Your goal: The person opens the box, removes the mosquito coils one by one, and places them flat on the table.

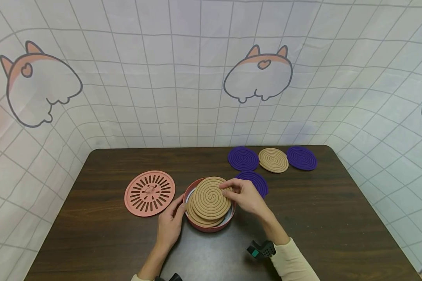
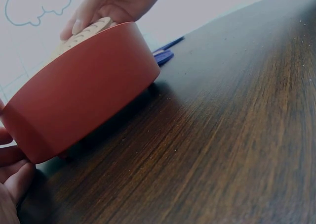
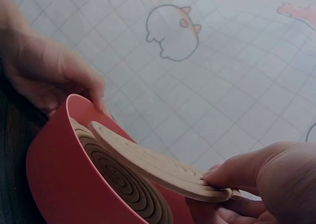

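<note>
My right hand point(image 1: 247, 195) pinches the right edge of a tan mosquito coil point(image 1: 211, 198) between thumb and fingers. In the right wrist view this coil point(image 3: 153, 164) tilts above the mouth of a round red box point(image 3: 64, 159), apart from another tan coil point(image 3: 116, 172) lying inside. The left hand point(image 1: 170, 224) grips the box's left side, with its thumb and fingers point(image 2: 14, 177) against the wall in the left wrist view. From the head view, the upper coil covers much of the box's inside, where a pale lining shows at the edges.
A pink slotted lid point(image 1: 149, 193) lies on the dark wooden table point(image 1: 102, 234), left of the box. Purple coils point(image 1: 243, 158) and one tan coil point(image 1: 273, 160) lie at the back right. Another purple coil point(image 1: 254, 181) is partly behind my right hand. A patterned curtain point(image 1: 183, 97) surrounds the table's far side.
</note>
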The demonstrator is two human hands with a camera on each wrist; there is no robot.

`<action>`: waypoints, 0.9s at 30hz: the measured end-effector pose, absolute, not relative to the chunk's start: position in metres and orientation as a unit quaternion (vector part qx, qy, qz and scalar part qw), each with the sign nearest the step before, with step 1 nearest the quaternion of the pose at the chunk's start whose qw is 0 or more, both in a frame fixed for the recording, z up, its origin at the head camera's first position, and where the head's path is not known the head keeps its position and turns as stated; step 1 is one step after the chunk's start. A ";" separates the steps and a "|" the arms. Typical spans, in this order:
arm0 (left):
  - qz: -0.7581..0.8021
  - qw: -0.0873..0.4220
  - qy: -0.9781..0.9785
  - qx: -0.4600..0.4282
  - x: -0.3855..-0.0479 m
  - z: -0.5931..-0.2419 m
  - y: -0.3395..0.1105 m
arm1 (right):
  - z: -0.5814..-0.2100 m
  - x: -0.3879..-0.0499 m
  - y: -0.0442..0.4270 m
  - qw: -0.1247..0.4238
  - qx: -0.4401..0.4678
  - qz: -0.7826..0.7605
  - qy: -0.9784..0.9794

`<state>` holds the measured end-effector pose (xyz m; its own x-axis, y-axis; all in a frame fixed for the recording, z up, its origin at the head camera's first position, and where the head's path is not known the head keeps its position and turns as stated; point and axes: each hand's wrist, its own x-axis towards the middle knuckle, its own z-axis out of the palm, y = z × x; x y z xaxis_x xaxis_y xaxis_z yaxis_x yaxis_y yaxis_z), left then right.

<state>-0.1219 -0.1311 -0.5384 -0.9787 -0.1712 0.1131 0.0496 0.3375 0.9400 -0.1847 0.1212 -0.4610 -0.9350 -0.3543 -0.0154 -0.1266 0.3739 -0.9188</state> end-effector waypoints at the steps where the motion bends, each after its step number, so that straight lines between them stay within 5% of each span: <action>1: -0.575 0.096 -0.812 0.038 -0.122 -0.538 -0.131 | -0.461 -0.185 0.121 0.105 -0.147 -0.541 0.821; 27: -0.587 0.101 -0.803 0.031 -0.122 -0.539 -0.131 | -0.465 -0.186 0.119 0.115 -0.136 -0.522 0.834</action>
<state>-0.1216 -0.1310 -0.5385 -0.9776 -0.1682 0.1268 0.0699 0.3087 0.9486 -0.1856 0.1186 -0.4654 -0.9366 -0.3468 -0.0504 -0.1065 0.4186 -0.9019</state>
